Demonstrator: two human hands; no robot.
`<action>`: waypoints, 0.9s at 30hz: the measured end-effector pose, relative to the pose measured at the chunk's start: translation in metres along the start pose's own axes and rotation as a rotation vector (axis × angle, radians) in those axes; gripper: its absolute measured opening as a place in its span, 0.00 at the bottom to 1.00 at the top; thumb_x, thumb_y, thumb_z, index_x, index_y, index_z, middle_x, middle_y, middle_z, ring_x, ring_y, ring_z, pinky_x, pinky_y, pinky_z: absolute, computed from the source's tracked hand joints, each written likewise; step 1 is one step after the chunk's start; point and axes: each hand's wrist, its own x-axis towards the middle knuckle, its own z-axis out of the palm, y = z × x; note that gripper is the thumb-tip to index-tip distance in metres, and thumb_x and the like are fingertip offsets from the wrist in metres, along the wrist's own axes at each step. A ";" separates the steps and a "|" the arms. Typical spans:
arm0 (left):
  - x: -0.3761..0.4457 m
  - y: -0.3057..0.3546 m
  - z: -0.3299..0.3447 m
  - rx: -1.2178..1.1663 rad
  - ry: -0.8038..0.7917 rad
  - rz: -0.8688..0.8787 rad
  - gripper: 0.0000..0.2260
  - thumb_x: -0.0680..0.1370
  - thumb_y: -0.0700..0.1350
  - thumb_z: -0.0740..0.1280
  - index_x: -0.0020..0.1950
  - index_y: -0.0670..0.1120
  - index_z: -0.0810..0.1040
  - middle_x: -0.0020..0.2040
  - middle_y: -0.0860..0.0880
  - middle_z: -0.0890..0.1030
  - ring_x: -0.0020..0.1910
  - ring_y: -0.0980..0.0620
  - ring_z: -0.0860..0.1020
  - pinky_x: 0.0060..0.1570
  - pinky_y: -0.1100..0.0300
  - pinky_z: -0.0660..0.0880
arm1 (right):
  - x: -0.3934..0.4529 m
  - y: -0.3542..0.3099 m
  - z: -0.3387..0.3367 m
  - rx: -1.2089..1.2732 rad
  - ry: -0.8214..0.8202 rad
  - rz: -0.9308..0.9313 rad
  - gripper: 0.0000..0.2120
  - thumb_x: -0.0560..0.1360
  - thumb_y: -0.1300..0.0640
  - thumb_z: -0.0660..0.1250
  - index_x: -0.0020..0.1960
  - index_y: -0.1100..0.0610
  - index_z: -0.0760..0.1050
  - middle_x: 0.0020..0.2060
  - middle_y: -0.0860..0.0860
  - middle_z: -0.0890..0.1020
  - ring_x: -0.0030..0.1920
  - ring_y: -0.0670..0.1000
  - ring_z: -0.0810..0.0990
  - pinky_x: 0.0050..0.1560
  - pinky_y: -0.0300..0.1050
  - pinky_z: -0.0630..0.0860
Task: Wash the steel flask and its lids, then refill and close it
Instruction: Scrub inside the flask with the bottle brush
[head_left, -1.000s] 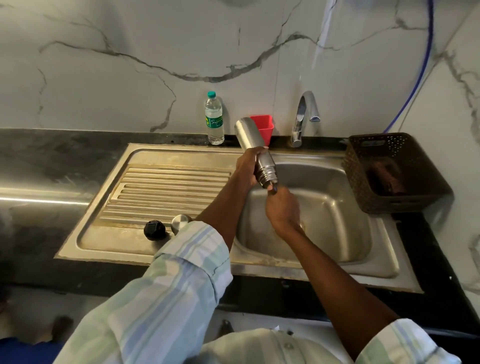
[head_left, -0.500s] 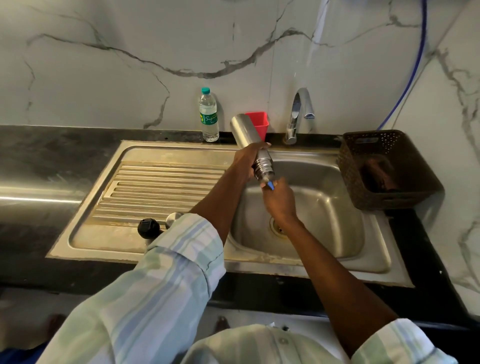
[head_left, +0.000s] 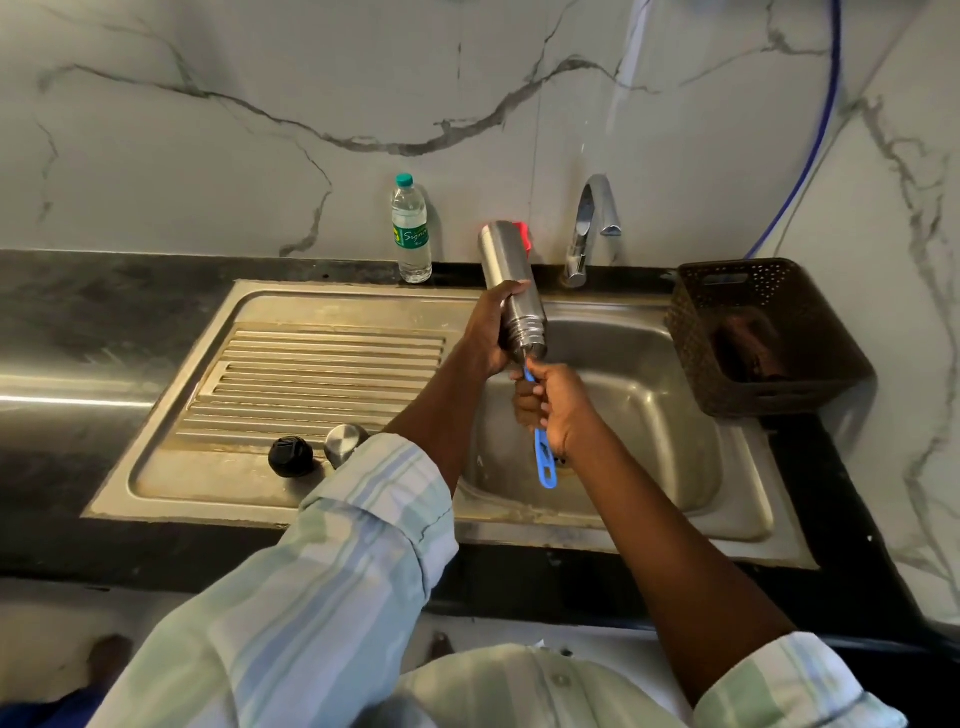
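The left hand (head_left: 493, 332) held the steel flask (head_left: 511, 288) tipped mouth-down, so the right hand (head_left: 558, 410), just below, could push the blue brush (head_left: 543, 457) inside.

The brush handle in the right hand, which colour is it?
Blue, seen in the head view: brush handle, right hand.

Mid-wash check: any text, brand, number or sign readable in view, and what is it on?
"Sign...": white script on the green label of the plastic water bottle; the rest is cut off, the smaller print too blurred to read.
Steel flask, black lid, steel lid: no text visible.
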 end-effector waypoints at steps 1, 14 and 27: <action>0.000 0.003 0.002 0.039 0.004 -0.024 0.17 0.77 0.47 0.70 0.59 0.40 0.71 0.44 0.41 0.79 0.39 0.45 0.80 0.43 0.53 0.80 | -0.001 0.000 0.003 -0.208 0.127 -0.076 0.14 0.80 0.55 0.59 0.39 0.60 0.73 0.20 0.47 0.66 0.17 0.44 0.60 0.18 0.36 0.56; 0.005 0.003 0.015 0.036 0.136 0.003 0.21 0.71 0.40 0.75 0.60 0.40 0.71 0.47 0.40 0.80 0.40 0.43 0.81 0.35 0.54 0.81 | -0.005 0.003 0.002 -0.982 0.542 -0.405 0.14 0.81 0.54 0.58 0.47 0.60 0.79 0.37 0.58 0.81 0.34 0.57 0.79 0.32 0.46 0.72; 0.003 0.015 0.031 0.332 0.191 0.033 0.28 0.68 0.41 0.79 0.63 0.40 0.70 0.46 0.43 0.81 0.39 0.47 0.81 0.37 0.55 0.80 | -0.011 0.014 0.004 -1.128 0.661 -0.521 0.15 0.80 0.52 0.61 0.60 0.62 0.72 0.52 0.61 0.82 0.54 0.63 0.80 0.47 0.48 0.72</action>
